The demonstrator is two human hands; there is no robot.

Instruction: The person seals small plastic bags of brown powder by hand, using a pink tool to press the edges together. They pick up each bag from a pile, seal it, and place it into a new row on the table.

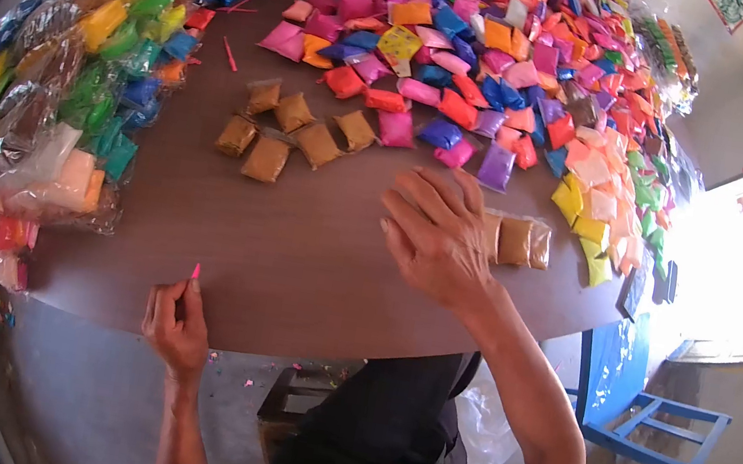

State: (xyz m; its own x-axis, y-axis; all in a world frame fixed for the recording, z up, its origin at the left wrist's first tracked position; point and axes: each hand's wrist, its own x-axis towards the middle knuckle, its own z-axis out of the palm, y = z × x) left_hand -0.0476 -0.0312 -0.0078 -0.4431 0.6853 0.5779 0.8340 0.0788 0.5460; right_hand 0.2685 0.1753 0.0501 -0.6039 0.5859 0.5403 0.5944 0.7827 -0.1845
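Observation:
My left hand is at the table's near edge, closed in a pinch on a small pink pointed plastic piece whose tip sticks up. Over the middle right of the table, my right hand has its back to me, with the fingers curled down and the fingertips hidden; I cannot tell what is under them. Right beside it, a row of clear packets with brown filling is partly covered by the hand. Several loose brown packets lie further left, beyond both hands.
A large heap of colourful small packets covers the back of the brown table. Bundles of packets in clear plastic line the left side. Pink plastic sticks lie near the heap. A blue chair stands at right.

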